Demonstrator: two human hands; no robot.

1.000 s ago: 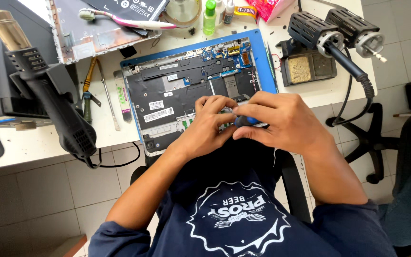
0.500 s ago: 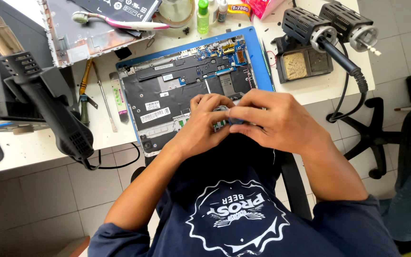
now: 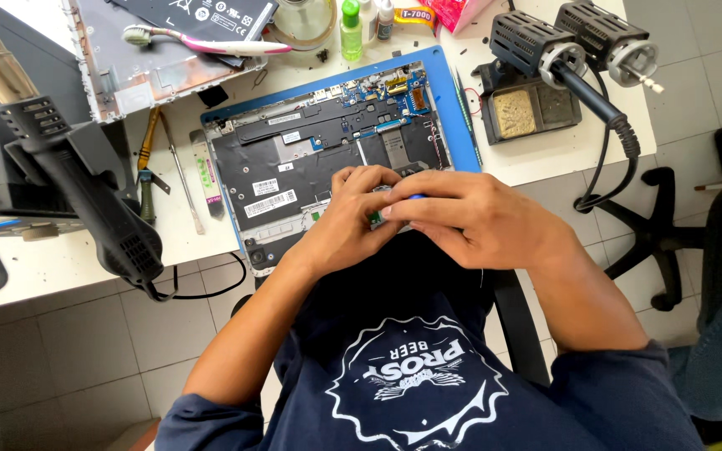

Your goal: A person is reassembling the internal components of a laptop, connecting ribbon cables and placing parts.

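Resting on near edge of opened laptop point(image 3: 327, 163), left hand point(image 3: 348, 221) curls closed around small green part point(image 3: 375, 217). Right hand point(image 3: 470, 221) just beside, fingers pinching same part. Left of laptop: black heat gun point(image 3: 85, 192). Right of laptop: soldering stand point(image 3: 532, 104).

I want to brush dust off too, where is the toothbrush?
In the head view the toothbrush lies at the top left of the desk, across the grey laptop cover, above the opened laptop.
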